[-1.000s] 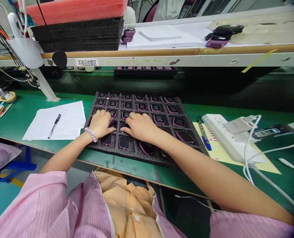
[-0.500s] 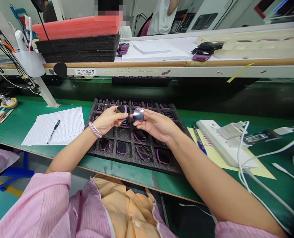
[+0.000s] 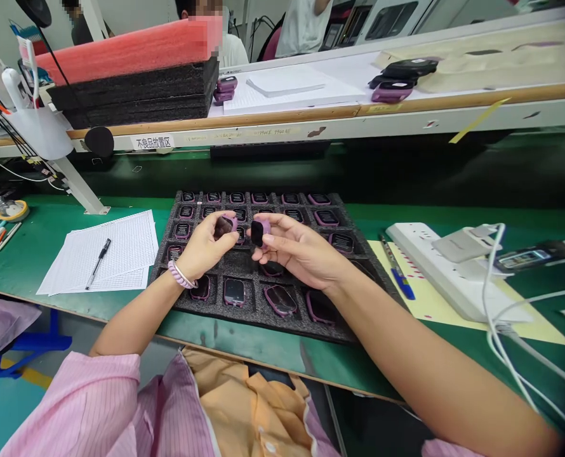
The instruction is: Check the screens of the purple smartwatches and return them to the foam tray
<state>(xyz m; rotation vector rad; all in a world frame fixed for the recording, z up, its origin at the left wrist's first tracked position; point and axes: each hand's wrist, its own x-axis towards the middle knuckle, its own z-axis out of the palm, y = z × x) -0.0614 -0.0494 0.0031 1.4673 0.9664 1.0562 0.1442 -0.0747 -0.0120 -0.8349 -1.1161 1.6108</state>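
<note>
My left hand [image 3: 208, 246] is closed on a small purple-framed device with a dark screen [image 3: 225, 225], like a smartwatch body. A second purple watch body [image 3: 259, 233] is pinched between the thumb and fingers of my right hand [image 3: 299, 246], its dark face turned left. The two are held side by side, a small gap apart, over a dark foam tray [image 3: 244, 261]. In the tray's compartments lie several more purple-framed watch bodies, such as the one in the front row [image 3: 234, 291]. My hands and forearms hide part of the tray.
Gridded paper with a pen [image 3: 98, 263] lies left of the tray. At the right are a white power strip [image 3: 435, 266] with cables and a blue pen [image 3: 397, 270]. Above runs a shelf [image 3: 282, 130] bearing foam stacks [image 3: 134, 82] and purple devices [image 3: 392, 89]. People are beyond.
The watch body in my right hand has turned, from a shiny face toward me to a dark face angled left. My left hand has tilted its watch body. The view has shifted slightly.
</note>
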